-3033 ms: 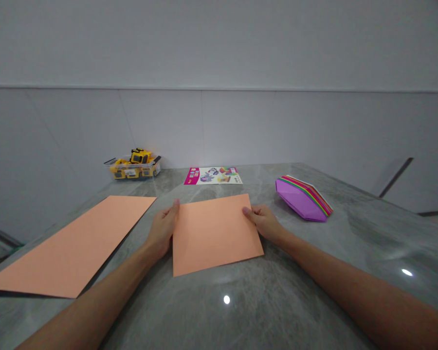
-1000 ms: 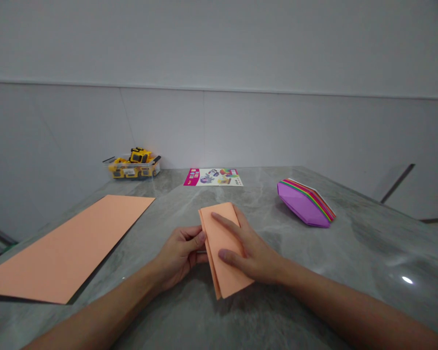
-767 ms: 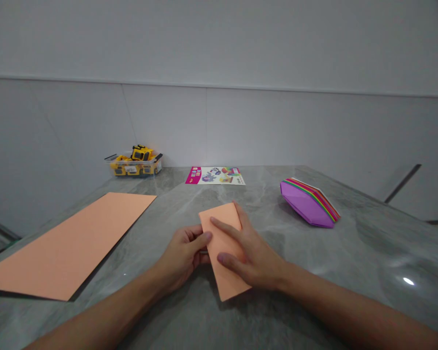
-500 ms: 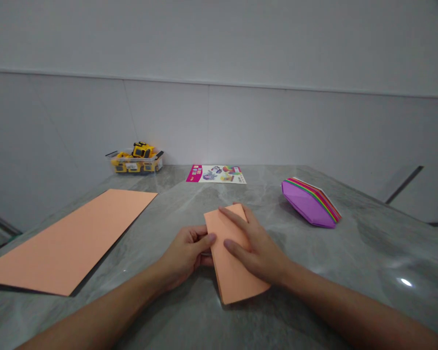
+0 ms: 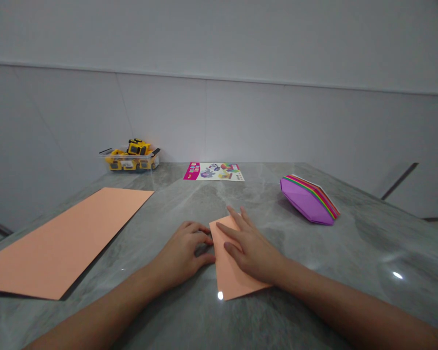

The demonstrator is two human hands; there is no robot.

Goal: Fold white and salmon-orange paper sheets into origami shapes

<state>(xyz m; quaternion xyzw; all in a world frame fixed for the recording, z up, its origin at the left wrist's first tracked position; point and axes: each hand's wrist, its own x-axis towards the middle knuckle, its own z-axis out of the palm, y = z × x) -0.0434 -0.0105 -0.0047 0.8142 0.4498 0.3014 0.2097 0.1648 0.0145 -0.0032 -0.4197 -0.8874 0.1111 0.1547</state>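
A folded orange paper [image 5: 230,277] lies flat on the grey marble table [image 5: 314,291] in front of me. My right hand [image 5: 248,247] rests on top of it, fingers stretched out and pressing it down. My left hand [image 5: 184,250] sits at the paper's left edge with its fingers curled, the fingertips touching that edge. The far half of the paper is hidden under my right hand.
A long orange sheet [image 5: 65,238] lies at the left. A stack of coloured papers [image 5: 308,199], purple on top, sits at the right. At the back stand a clear tray with a yellow toy truck [image 5: 131,158] and a printed leaflet [image 5: 213,171], against the grey wall.
The orange sheet has been folded into a narrow strip. My right hand has slid down over it and my left hand has shifted to its left edge. The view has tilted slightly.
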